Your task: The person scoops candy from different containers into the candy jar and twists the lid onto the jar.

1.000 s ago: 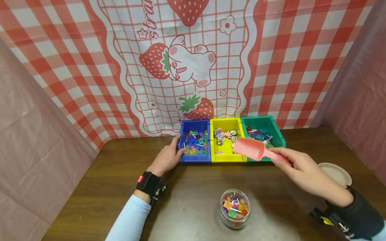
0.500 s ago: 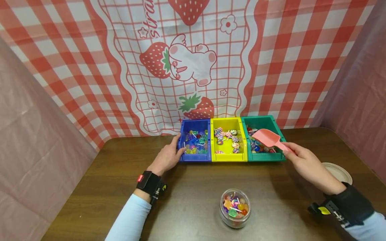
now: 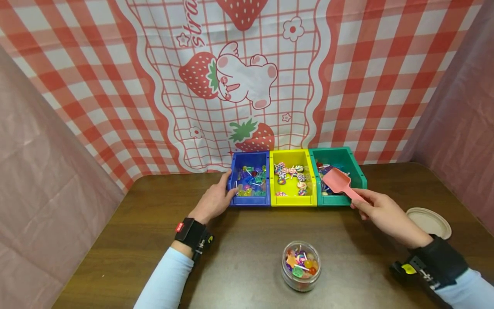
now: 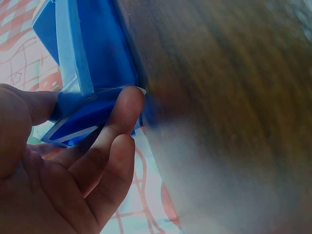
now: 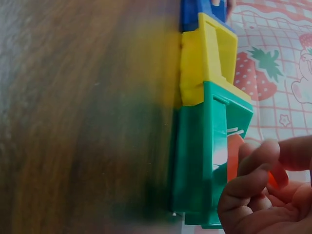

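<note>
1. Gripping the pink scoop by its handle, the right hand dips its bowl into the green bin.
2. Left hand clasps the blue bin at its left corner.

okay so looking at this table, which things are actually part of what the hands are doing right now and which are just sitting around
In use:
- pink scoop, held by the right hand, its bowl in the green bin
- blue bin, gripped at its corner by the left hand

Lying about:
- yellow bin of candies
- clear jar of candies, open
- round lid on the table
</note>
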Motion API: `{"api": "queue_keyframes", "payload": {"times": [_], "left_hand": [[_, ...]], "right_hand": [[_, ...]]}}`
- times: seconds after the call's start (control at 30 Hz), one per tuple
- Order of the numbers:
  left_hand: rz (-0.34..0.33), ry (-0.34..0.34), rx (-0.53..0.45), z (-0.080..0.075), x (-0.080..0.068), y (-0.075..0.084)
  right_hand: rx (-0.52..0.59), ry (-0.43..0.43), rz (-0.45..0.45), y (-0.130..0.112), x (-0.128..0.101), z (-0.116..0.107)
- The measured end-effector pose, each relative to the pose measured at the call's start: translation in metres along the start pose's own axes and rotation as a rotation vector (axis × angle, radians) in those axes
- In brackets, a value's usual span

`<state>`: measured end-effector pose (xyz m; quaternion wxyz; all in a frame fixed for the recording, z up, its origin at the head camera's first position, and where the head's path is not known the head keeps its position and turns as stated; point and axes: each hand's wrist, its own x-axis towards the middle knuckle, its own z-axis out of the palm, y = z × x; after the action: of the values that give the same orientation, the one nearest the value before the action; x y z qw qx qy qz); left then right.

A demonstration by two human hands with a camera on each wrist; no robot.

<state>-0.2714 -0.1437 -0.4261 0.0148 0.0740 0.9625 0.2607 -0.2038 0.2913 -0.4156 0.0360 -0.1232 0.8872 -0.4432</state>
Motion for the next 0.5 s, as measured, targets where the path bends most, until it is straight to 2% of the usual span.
{"api": "queue_keyframes", "payload": {"times": [0.5], "left_hand": [[0.004,0.004,0.003,0.0000,-0.0004,-0.0008]], "right_hand": [[0.029,-0.033,0.079,0.0087,0.0028,0.0032]]}}
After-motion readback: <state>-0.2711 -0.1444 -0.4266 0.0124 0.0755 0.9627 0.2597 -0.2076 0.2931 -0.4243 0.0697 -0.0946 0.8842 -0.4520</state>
